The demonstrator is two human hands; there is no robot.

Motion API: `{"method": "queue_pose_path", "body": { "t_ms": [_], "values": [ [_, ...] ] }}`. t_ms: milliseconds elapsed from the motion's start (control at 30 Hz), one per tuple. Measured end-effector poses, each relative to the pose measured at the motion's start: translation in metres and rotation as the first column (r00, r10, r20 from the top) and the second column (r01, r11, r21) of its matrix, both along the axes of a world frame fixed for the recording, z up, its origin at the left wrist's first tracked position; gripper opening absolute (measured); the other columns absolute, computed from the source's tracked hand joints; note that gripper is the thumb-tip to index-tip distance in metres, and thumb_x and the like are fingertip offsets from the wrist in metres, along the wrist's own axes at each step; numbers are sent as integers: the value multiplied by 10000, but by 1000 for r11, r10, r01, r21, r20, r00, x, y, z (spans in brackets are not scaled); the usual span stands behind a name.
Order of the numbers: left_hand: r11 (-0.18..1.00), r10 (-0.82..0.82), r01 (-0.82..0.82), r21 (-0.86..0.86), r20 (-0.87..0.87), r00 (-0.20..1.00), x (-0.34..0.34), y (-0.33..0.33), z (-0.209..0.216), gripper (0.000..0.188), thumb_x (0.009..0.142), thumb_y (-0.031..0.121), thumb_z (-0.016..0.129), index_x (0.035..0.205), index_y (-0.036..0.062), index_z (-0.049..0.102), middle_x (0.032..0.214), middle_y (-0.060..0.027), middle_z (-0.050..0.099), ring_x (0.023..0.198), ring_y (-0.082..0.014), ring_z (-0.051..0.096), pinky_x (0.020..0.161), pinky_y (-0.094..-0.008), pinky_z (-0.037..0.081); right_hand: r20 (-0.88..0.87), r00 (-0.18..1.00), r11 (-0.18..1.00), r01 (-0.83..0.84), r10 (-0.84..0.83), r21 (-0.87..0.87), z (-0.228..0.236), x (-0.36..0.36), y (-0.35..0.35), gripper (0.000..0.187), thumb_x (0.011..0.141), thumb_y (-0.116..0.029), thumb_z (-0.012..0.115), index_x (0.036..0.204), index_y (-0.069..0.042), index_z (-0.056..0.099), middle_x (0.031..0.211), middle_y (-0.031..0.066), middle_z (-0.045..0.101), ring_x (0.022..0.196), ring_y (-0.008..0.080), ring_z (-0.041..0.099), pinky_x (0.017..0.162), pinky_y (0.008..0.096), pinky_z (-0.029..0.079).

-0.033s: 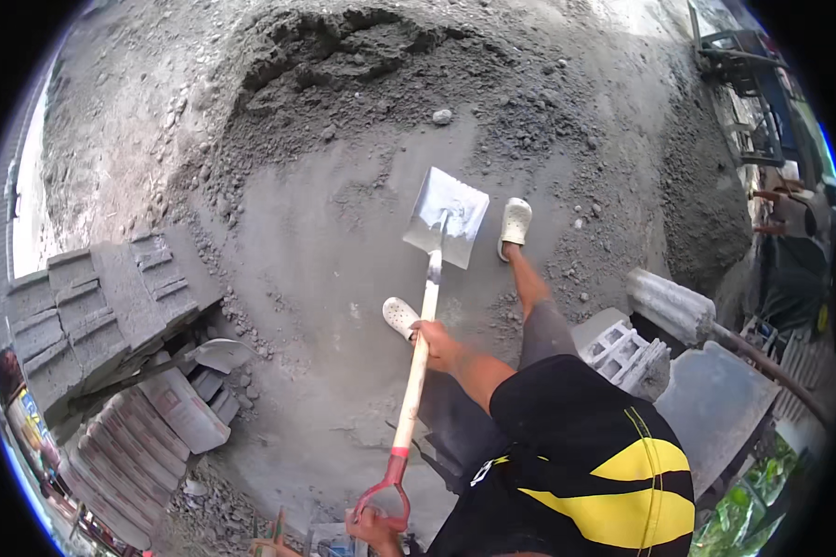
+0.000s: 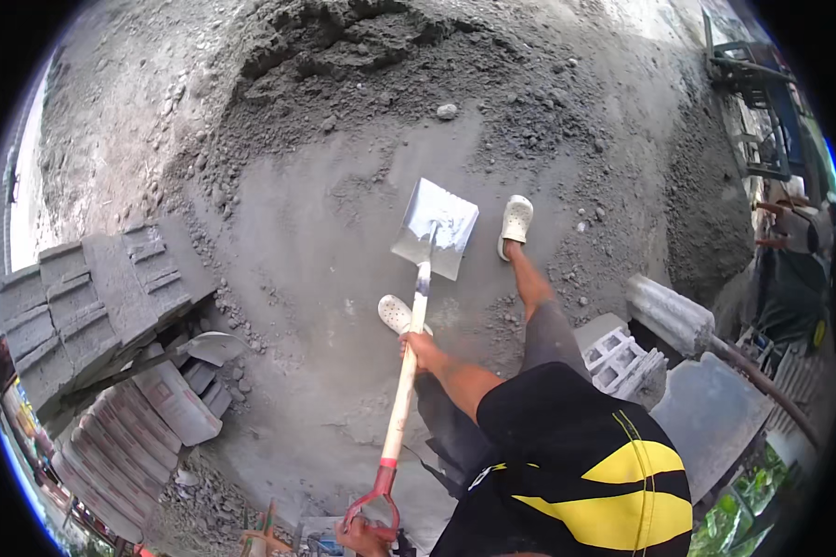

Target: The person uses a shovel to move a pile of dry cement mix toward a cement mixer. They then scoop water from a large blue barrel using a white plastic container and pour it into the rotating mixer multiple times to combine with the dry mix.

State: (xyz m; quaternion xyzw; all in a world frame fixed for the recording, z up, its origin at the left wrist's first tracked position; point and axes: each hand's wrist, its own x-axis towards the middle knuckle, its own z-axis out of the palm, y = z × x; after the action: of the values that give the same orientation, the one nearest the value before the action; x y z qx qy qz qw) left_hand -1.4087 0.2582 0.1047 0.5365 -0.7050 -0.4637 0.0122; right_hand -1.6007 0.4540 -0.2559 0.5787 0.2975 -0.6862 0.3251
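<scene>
I have my right grip clasped around the shovel mid-frame and my left grip around its red handle, lower centre.

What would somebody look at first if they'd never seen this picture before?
Probably the long shovel in the middle, with its squarish silver metal blade, pale wooden shaft and red handle, held in the person's right grip and left grip. Next might come the black-and-yellow shirt at the lower right. The cream, hole-dotted clogs show brightly too, one on each side of the shovel.
</scene>
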Motion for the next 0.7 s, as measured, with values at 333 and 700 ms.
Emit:
{"method": "queue_pose_path", "body": {
  "t_ms": [333,700],
  "values": [
    [859,334,-365,360,148,931,-273,238,-169,158,672,-13,583,768,37,467,636,-24,461,486,-131,460,412,-281,403,-130,988,968,-47,81,245,-152,-265,265,159,827,-95,623,812,39,538,636,82,537,503,191,559,452,337,506],
    [931,188,-161,327,-51,981,-320,380,-318,76,700,-17,554,751,-8,499,622,-66,508,462,-156,491,439,-296,416,-138,981,911,-72,138,407,-218,-369,445,88,796,-29,597,821,45,557,623,78,530,489,183,530,446,320,482]
  ]
}}
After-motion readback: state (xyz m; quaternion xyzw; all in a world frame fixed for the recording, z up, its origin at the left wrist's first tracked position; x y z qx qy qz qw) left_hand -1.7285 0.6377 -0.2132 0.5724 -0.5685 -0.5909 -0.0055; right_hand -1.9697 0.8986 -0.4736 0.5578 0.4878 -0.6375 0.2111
